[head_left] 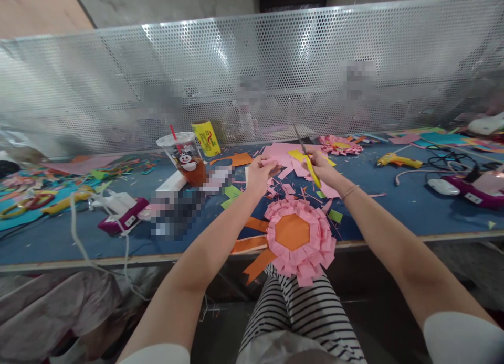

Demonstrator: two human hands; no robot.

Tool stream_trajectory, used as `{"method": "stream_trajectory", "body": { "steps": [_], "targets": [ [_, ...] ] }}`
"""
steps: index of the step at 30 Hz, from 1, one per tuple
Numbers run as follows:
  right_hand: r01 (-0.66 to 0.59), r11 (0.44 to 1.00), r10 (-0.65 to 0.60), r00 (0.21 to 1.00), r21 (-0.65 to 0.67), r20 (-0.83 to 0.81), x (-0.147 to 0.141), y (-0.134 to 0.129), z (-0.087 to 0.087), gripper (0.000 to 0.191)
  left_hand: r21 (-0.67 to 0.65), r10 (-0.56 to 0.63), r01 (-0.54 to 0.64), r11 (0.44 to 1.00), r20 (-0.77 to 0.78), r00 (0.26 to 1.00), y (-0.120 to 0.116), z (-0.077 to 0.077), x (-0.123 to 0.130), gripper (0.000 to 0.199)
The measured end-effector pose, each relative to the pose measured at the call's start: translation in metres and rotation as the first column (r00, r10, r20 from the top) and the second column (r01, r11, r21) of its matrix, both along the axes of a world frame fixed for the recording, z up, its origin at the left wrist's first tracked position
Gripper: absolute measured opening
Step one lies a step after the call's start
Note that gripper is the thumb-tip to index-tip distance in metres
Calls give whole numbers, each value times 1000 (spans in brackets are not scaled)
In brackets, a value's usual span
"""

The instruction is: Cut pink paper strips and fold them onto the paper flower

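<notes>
My left hand [264, 172] is closed in a pinch on a piece of pink paper [277, 153] over the blue table. To its right, my right hand [321, 167] holds scissors with yellow handles [312, 171], their blades pointing up and away. Pink scraps and a yellow piece of paper [298, 156] lie around and between both hands. Nearer to me, a pink paper rosette with an orange centre [292, 235] rests at the table's front edge, its orange ribbons [252, 244] pointing left. Green paper pieces [232, 192] are beside my left forearm.
A cup with a red straw [185, 157] and a yellow box [207, 138] stand at the left back. Purple power strips [123, 217] with cables are on both sides. A yellow glue gun [399, 160] and another rosette [340, 145] lie right. A perforated metal screen [244, 81] runs behind.
</notes>
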State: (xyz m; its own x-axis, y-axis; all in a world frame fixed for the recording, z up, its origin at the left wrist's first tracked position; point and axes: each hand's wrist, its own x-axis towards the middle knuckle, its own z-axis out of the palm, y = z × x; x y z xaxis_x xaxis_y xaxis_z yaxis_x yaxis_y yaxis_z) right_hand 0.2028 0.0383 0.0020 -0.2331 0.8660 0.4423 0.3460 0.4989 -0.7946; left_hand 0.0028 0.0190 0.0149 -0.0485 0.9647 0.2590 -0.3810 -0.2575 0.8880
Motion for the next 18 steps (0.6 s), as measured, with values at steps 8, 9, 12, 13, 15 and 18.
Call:
{"method": "stream_trajectory", "body": {
  "steps": [8, 9, 12, 13, 15, 18],
  "targets": [
    [-292, 953, 301, 945, -85, 126, -29, -40, 5, 30, 26, 9, -9, 1000, 9, 1000, -6, 6, 2, 29],
    [-301, 951, 308, 943, -72, 130, -29, -40, 4, 29, 34, 22, -22, 999, 1, 1000, -6, 6, 2, 29],
    [-303, 951, 307, 944, -53, 117, -31, -38, 3, 30, 67, 64, -63, 996, -19, 998, -4, 4, 1, 26],
    [-303, 951, 309, 946, -67, 102, -32, -38, 3, 30, 78, 75, -73, 994, -24, 997, -3, 3, 1, 25],
    [-304, 946, 312, 948, -113, 64, -34, -39, 3, 31, 96, 92, -88, 991, -37, 995, -1, 2, 1, 24],
    [-301, 939, 308, 951, -165, 21, -36, -44, 6, 33, 120, 112, -104, 987, -62, 992, 0, 1, 0, 23]
  ]
}}
